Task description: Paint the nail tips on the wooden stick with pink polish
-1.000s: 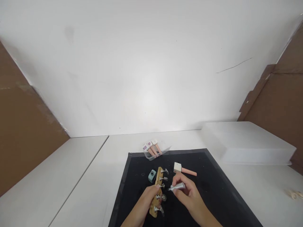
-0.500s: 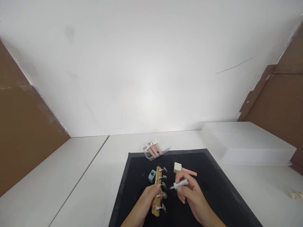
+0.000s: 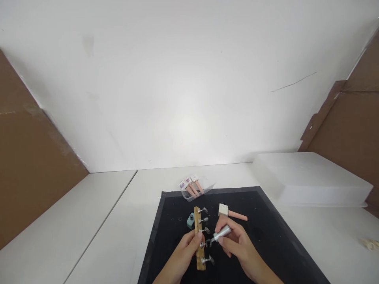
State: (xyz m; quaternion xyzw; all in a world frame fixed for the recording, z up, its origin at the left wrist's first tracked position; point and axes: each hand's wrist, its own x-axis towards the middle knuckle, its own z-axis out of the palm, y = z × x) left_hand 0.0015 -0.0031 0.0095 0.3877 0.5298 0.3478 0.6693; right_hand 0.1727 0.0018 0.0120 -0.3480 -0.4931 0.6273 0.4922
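Observation:
My left hand grips a wooden strip that carries several small metal stands, each with a clear or dark nail tip. My right hand is closed around a nail polish brush by its silver cap. The bristle end meets or nearly meets the nail tip on the second stand from the bottom. Left of the strip is an uncapped teal nail polish bottle, its dark neck showing. Beyond my right hand lies a white bottle with a long pink cap.
A black mat covers the middle of the white table. At its far edge, a clear tray holds several pink-capped bottles. A white translucent box sits at right. Small pale items lie at the far right.
The brush has moved down from near the middle nail tip to the one below, its cap tilting up more steeply. The wooden strip has turned slightly in my left hand.

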